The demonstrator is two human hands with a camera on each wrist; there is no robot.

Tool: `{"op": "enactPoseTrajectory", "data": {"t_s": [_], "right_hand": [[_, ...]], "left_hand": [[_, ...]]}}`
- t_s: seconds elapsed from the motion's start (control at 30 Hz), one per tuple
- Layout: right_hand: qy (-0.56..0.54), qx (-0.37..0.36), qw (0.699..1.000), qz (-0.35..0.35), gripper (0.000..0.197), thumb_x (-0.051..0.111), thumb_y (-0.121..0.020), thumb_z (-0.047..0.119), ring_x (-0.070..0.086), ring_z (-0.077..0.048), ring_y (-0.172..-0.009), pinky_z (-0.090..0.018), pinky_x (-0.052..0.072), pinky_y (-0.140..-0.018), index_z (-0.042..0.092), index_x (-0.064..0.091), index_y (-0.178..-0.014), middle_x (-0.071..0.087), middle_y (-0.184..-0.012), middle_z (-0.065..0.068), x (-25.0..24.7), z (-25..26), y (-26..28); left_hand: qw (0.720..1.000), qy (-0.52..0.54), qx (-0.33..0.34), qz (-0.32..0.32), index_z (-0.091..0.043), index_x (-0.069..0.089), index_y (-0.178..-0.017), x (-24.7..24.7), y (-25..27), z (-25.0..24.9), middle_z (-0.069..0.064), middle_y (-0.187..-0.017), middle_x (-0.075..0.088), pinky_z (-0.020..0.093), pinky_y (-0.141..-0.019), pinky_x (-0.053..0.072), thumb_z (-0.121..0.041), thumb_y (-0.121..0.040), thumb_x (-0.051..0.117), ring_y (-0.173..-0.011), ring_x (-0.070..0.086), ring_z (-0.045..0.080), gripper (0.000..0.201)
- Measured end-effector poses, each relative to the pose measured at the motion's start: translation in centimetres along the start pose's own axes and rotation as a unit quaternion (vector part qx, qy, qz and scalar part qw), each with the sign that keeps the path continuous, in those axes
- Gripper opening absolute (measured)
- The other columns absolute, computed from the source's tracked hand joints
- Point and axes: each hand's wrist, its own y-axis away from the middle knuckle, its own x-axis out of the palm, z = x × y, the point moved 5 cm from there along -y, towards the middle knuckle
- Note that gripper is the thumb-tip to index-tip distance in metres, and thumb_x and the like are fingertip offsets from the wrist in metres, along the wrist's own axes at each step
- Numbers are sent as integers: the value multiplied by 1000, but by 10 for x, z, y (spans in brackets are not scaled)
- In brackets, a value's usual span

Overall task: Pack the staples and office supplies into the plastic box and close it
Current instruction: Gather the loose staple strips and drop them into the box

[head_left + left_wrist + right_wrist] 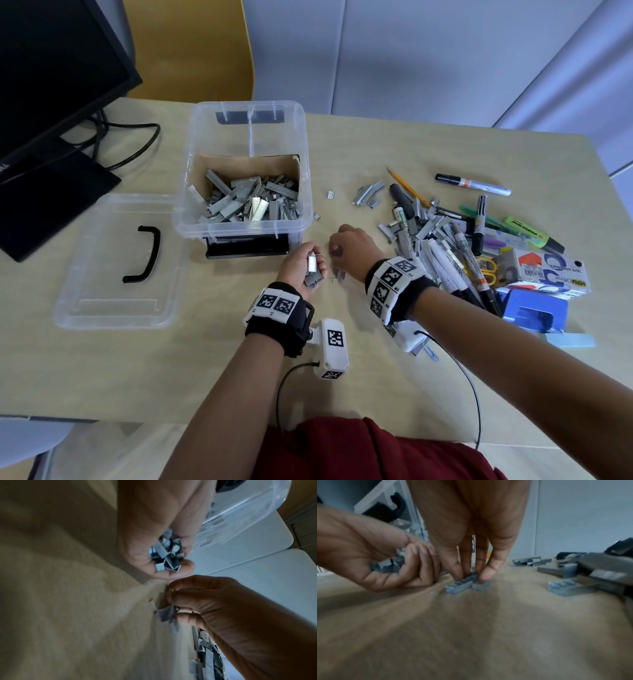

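Gathering grey metal staple strips off the wooden bench

Left hand (pixel 301 263) cups a bundle of strips; right hand (pixel 471 555) fingertips seemingly pinch a ridged strip (pixel 462 584) near the clear box (pixel 239 226).

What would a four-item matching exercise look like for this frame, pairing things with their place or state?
Things:
1. plastic box
2. lid
3. left hand
4. right hand

Places or states:
A. flat on the table, left of the box
B. cupped around a handful of staple strips
C. open, partly filled with staples
D. fingertips pinching staple strips on the table

Pairs: 1-C, 2-A, 3-B, 4-D
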Motion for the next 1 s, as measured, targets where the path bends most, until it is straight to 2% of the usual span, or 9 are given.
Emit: {"op": "enactPoseTrajectory", "data": {"t_s": [0.17,0.33,0.4,0.47,0.53,0.63,0.77,0.83,1.0], "right_hand": [[-31,23,999,1,16,69,-74,10,53,-28,-91,-25,33,-68,0,66,-87,54,-95,-12,-2,-7,-3],[-150,68,982,-89,10,69,-71,5,50,-17,-81,-24,38,-70,3,69,-81,54,-83,-3,-22,-21,7],[-179,53,976,-108,7,68,-71,4,53,-17,-80,-29,46,-75,5,69,-78,57,-81,-3,-32,-17,13],[-197,24,975,-103,6,70,-72,6,55,-15,-76,-26,51,-73,7,68,-78,58,-82,-2,-38,-5,18],[-185,-11,979,-84,5,70,-74,8,52,-12,-76,-15,44,-65,8,68,-79,56,-80,2,-37,9,23],[-157,-52,984,-66,9,69,-75,8,49,-12,-78,-12,39,-61,10,73,-84,54,-83,1,-35,22,27],[-197,-23,975,-105,7,65,-80,7,53,-15,-79,-28,50,-76,8,71,-82,59,-86,-3,-44,7,27],[-162,10,980,-112,10,63,-81,7,54,-17,-80,-34,51,-82,6,70,-87,64,-90,-9,-44,-8,26],[-17,32,999,-9,19,64,-81,13,54,-24,-97,-31,42,-84,9,66,-100,57,-106,-9,-5,-24,31]], "left_hand": [[1000,-12,-4,-7,-10,47,-66,-4,2,0,-3,-38,49,11,-35,38,-18,-97,44,-31,47,6,33],[1000,-21,-7,-12,-10,47,-66,-1,3,-1,-3,-38,49,11,-36,39,-18,-97,44,-30,47,7,32],[1000,-19,-9,-6,-8,48,-68,3,4,-1,-1,-39,52,13,-39,43,-19,-97,43,-33,50,8,31],[1000,-25,-13,1,-7,49,-71,10,7,-2,2,-41,56,20,-48,46,-22,-98,42,-44,56,13,32],[999,-23,-13,20,-8,50,-72,17,10,-2,4,-45,59,26,-54,45,-23,-98,41,-53,56,16,32],[998,-33,-14,43,-10,53,-68,24,12,-1,2,-47,58,24,-50,41,-24,-96,43,-46,53,14,32],[998,-26,-43,38,-12,50,-66,15,11,0,0,-42,53,13,-38,38,-27,-95,48,-32,49,9,33],[998,-35,-52,32,-13,47,-66,8,9,0,-2,-40,50,10,-35,37,-26,-96,47,-30,47,8,33],[997,-41,-52,37,-14,43,-65,-3,10,-2,-4,-38,47,9,-34,37,-26,-97,45,-28,44,7,34]]}}
